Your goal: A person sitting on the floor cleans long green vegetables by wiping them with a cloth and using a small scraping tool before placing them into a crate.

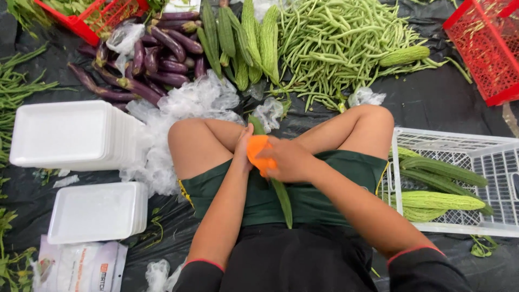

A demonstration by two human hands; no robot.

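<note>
Both my hands closed on a long green gourd (281, 199) and an orange wrap (258, 154) over my lap.

The gourd runs from just past my fingertips, down under my palms, to my shorts; the orange wrap sits on its upper part, right between my fingers. My right hand (289, 160) grips wrap and gourd, fingers curled around; my left hand (243, 145) is pressed on the wrap's other side, fingers closed against it. Beyond my fingertips: crumpled clear plastic film (186, 105), then purple eggplants (157, 62), more gourds (246, 38), a heap of green beans (335, 43). Off my left fingers: two stacks of white foam trays (65, 132). Off my right wrist: a white crate (486, 162) with gourds lying in it. Red baskets (484, 48) at the far corners.
</note>
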